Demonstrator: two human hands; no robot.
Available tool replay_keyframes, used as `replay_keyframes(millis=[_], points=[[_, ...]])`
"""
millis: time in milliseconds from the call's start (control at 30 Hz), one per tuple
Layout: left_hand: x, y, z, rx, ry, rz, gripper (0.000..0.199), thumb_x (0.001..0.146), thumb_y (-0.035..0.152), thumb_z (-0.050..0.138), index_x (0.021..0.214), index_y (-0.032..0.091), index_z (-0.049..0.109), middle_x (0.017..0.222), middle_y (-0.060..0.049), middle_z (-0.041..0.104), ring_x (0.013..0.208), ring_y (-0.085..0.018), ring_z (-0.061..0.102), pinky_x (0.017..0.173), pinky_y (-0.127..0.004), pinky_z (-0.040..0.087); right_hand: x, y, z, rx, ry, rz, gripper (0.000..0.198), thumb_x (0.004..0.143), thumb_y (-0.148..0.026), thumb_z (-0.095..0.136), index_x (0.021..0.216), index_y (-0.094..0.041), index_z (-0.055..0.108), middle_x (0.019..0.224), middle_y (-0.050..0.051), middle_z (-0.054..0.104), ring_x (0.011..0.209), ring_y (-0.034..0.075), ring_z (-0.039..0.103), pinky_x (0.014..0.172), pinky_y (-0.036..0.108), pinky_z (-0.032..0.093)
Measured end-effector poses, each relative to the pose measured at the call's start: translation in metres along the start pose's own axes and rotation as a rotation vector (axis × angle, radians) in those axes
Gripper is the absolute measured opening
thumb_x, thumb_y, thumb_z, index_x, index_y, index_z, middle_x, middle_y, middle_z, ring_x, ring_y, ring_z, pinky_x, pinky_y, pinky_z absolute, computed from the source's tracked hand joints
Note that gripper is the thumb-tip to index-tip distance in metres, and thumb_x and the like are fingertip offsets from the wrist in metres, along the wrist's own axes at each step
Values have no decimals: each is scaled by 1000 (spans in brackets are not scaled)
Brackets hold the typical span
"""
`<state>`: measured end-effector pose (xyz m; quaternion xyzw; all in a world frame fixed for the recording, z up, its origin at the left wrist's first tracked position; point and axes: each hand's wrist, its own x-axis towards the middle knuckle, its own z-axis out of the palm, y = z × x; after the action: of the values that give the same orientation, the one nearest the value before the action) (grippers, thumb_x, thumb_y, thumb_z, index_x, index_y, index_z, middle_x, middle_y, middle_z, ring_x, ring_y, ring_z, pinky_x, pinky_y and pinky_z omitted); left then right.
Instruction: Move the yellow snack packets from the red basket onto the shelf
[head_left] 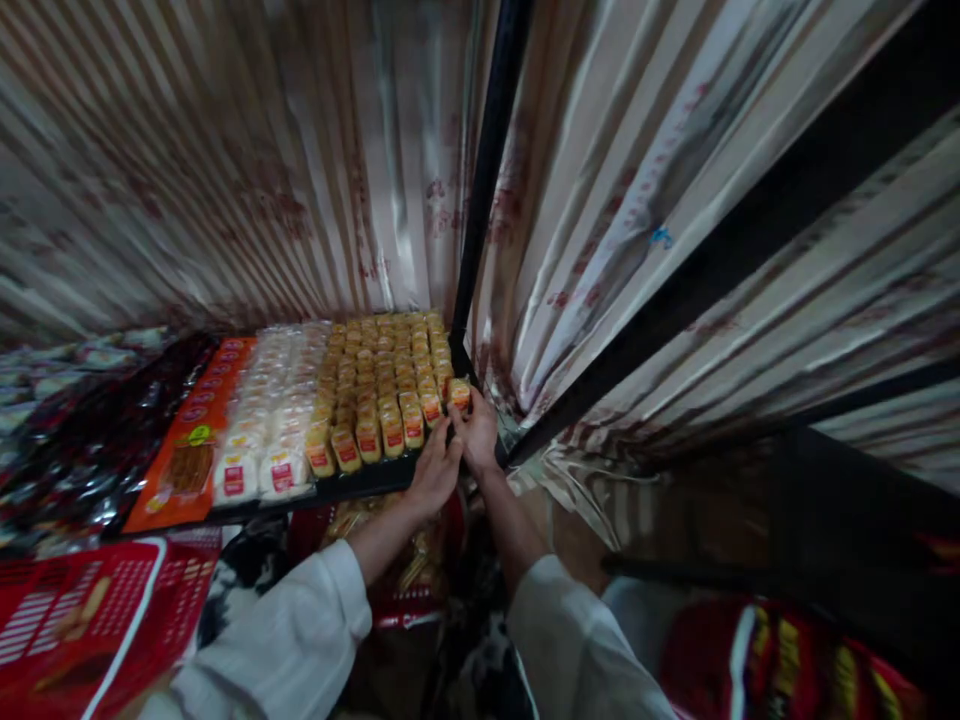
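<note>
Yellow cake packet [459,393]: at the shelf's [367,482] right end, held by the right hand [478,432]. Left hand [436,468]: fingers together, contact unclear. Set: adjoining packet rows [379,375]. Apparently left: contents of the red basket [405,620] below.

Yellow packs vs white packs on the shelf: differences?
Colour: yellow packs are golden; white packs are pale. Width: front yellow packs look narrower than front white packs. Layout: yellow packs fill more rows than white packs. Shared: both sit in rows on the shelf, red labels showing in front.
</note>
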<state>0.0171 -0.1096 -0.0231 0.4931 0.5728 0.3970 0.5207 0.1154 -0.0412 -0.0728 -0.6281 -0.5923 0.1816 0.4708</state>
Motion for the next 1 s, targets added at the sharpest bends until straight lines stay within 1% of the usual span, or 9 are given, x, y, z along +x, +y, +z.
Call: replay_keyframes(millis=[100, 200, 333, 433, 533, 600, 733, 900, 1000], points=[[2, -7, -1, -7, 22, -26, 50, 82, 34, 53, 128, 17, 47, 145, -11, 37, 137, -22, 28, 115, -37, 13, 3, 3, 7, -9, -6, -13, 51, 80, -42, 53, 124, -15, 53, 110, 12, 63, 99, 25, 56, 88, 40, 45], [3, -14, -1, -13, 37, -29, 47, 83, 33, 52, 127, 17, 48, 144, -10, 38, 136, -21, 29, 114, -36, 14, 2, 6, 12, -15, -4, -8, 54, 81, -44, 52, 125, -13, 52, 112, 14, 61, 99, 26, 56, 88, 41, 45], [1, -18, -1, 24, 39, -22, 43, 84, 29, 50, 126, 16, 50, 143, -11, 40, 135, -21, 32, 114, -35, 16, -1, 10, 13, -23, -22, -59, 50, 85, -43, 44, 124, -12, 54, 115, 16, 59, 104, 26, 53, 89, 41, 45], [0, -20, -3, 34, 48, -4, 42, 84, 26, 51, 125, 15, 51, 142, -11, 41, 134, -21, 33, 115, -35, 16, -2, 12, 11, -57, -28, -85, 46, 89, -40, 37, 119, -12, 58, 113, 14, 61, 103, 25, 54, 92, 40, 43], [1, -24, -5, -10, 64, -3, 40, 81, 26, 56, 120, 19, 54, 140, -8, 45, 133, -21, 35, 115, -35, 17, -2, 11, 12, -81, -28, -67, 44, 89, -39, 37, 117, -14, 60, 109, 12, 64, 99, 24, 55, 91, 39, 43], [2, -27, -5, -18, 68, 10, 40, 80, 26, 57, 119, 20, 55, 139, -7, 46, 133, -21, 35, 115, -35, 17, -2, 11, 14, -75, -29, -57, 44, 89, -39, 37, 118, -14, 60, 110, 12, 63, 98, 23, 55, 90, 37, 44], [3, -32, -5, 26, 67, 42, 38, 82, 24, 54, 120, 20, 55, 139, -7, 45, 132, -21, 37, 115, -35, 19, -3, 11, 17, -98, -33, -62, 44, 89, -38, 37, 118, -14, 59, 112, 13, 61, 101, 24, 52, 90, 38, 43], [6, -40, -3, 79, 74, 71, 40, 84, 24, 49, 123, 18, 53, 140, -8, 45, 132, -20, 37, 115, -36, 21, -4, 12, 18, -187, 10, -96, 40, 89, -38, 39, 116, -16, 59, 103, 12, 59, 99, 24, 50, 91, 40, 41], [9, -48, -2, 147, 80, 115, 41, 86, 25, 46, 125, 17, 52, 140, -8, 44, 132, -20, 37, 114, -37, 23, -4, 11, 19, -155, 12, -88, 38, 88, -36, 41, 117, -17, 56, 100, 11, 58, 95, 23, 51, 89, 39, 42]])
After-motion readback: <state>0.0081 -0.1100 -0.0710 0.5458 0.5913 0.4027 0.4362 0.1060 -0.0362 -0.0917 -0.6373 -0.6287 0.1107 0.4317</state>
